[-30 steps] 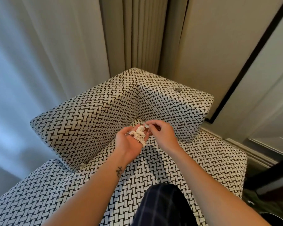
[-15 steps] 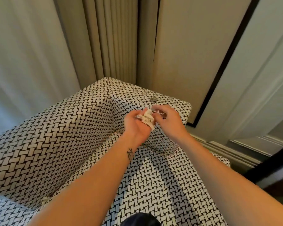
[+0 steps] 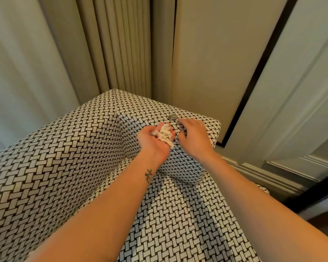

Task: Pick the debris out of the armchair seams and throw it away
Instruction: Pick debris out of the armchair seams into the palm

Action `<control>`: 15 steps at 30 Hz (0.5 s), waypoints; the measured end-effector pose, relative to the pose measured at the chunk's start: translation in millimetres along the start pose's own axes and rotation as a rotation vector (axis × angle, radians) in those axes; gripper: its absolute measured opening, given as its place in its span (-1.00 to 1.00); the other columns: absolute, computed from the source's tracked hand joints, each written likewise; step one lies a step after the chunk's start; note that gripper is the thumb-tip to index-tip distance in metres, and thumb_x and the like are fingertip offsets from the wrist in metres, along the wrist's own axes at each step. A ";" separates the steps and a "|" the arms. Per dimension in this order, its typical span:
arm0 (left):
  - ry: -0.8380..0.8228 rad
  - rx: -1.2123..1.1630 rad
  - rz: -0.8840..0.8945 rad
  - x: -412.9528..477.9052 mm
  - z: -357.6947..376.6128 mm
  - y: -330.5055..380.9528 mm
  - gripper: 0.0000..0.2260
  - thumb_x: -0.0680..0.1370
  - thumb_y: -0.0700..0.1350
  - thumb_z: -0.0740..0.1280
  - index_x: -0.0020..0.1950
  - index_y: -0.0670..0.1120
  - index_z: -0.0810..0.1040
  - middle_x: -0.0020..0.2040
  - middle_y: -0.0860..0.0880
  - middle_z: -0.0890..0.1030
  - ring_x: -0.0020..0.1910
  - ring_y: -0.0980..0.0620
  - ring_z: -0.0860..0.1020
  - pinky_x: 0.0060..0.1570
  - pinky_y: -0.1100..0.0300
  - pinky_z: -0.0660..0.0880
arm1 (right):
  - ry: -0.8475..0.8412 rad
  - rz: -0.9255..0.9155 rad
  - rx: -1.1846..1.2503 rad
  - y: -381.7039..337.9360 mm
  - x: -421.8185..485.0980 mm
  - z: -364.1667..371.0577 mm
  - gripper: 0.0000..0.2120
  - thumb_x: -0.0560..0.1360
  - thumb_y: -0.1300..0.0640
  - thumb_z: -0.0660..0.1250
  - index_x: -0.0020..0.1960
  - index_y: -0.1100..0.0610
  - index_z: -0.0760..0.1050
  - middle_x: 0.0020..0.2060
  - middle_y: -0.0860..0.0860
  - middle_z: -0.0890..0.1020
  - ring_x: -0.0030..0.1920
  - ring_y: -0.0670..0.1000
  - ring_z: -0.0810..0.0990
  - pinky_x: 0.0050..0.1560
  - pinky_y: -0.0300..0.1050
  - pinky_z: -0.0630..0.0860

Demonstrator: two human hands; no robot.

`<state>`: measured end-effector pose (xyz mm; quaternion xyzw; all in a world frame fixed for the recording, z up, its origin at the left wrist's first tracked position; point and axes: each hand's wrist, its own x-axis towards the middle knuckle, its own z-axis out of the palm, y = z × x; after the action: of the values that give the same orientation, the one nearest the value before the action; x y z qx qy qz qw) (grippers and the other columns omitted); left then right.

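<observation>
The debris (image 3: 164,134) is a crumpled wad of pale paper or tissue. It lies in the left hand (image 3: 151,142), which is held palm up above the back corner of the armchair (image 3: 64,167). The fingers of this hand are curled loosely around the wad and grasp it. Such a wad should be very light, soft and easy to crush, and small bits may fall off. I judge it is best carried cupped from below, not pinched at one edge.

At 1 o'clock from the wad a small round metal disc (image 3: 172,117) lies on top of the arm. It looks hard, flat and slippery, and is probably best lifted by its rim.

The right hand (image 3: 195,137), at 3 o'clock from the left, is released. Its fingers (image 3: 180,121) are spread and a little bent, with one tip just beside the disc and not clearly touching it.

I cannot tell if the disc is a coin. The seam (image 3: 121,137) at the corner is dark, so any bits inside it are not visible. No bin is in view.
</observation>
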<state>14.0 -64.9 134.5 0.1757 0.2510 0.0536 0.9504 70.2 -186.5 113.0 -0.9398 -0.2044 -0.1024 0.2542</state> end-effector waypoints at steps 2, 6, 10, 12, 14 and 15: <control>-0.004 0.008 -0.003 -1.8 1.1 -0.6 -0.69 0.60 -0.17 0.14 0.21 -0.27 0.55 0.17 -0.26 0.58 0.10 -0.17 0.52 0.31 -0.01 0.51 | -0.013 -0.009 -0.100 -2.5 -0.8 -0.5 -0.56 0.62 0.11 0.20 0.50 0.09 0.39 0.44 0.00 0.47 0.45 0.10 0.31 0.48 0.05 0.21; -0.022 0.011 -0.023 -9.6 0.5 -1.3 -0.69 0.61 -0.16 0.14 0.20 -0.30 0.54 0.23 -0.29 0.57 0.15 -0.20 0.52 0.34 -0.04 0.50 | -0.065 0.003 -0.087 -2.7 -4.6 -2.9 -0.51 0.63 0.09 0.20 0.55 0.08 0.30 0.48 0.02 0.40 0.48 0.10 0.26 0.47 0.06 0.20; -0.034 0.030 -0.032 -23.5 -4.1 -6.4 -0.66 0.62 -0.15 0.14 0.27 -0.30 0.52 0.24 -0.29 0.56 0.15 -0.20 0.52 0.35 -0.04 0.48 | -0.134 -0.025 -0.021 -6.8 -24.2 -15.8 -0.42 0.62 0.13 0.24 0.61 0.09 0.19 0.50 0.07 0.37 0.50 0.11 0.24 0.53 0.05 0.19; -0.044 0.047 -0.050 -33.4 -7.0 -13.7 -0.64 0.62 -0.15 0.14 0.32 -0.30 0.51 0.28 -0.28 0.56 0.16 -0.19 0.52 0.34 -0.02 0.48 | -0.148 0.008 0.029 -6.7 -39.9 -22.8 -0.44 0.62 0.11 0.25 0.59 0.10 0.22 0.50 0.07 0.38 0.50 0.11 0.25 0.53 0.07 0.22; -0.053 0.054 -0.074 -47.9 -9.3 -24.2 -0.65 0.62 -0.15 0.14 0.30 -0.31 0.51 0.30 -0.29 0.55 0.16 -0.18 0.52 0.35 -0.02 0.46 | -0.134 0.053 0.084 -4.8 -58.7 -30.5 -0.48 0.64 0.02 0.25 0.56 0.09 0.28 0.47 0.06 0.42 0.49 0.10 0.31 0.49 0.13 0.31; -0.060 0.058 -0.085 -51.8 -10.6 -29.4 -0.65 0.62 -0.15 0.13 0.28 -0.31 0.52 0.29 -0.29 0.55 0.16 -0.18 0.52 0.38 -0.02 0.45 | -0.117 0.060 0.107 -5.2 -66.8 -33.8 -0.51 0.64 0.00 0.24 0.54 0.09 0.31 0.45 0.06 0.45 0.46 0.09 0.35 0.45 0.12 0.35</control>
<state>-35.9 -98.9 139.0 0.1937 0.2311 0.0006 0.9534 5.1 -222.2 124.2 -0.9349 -0.1957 -0.0287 0.2948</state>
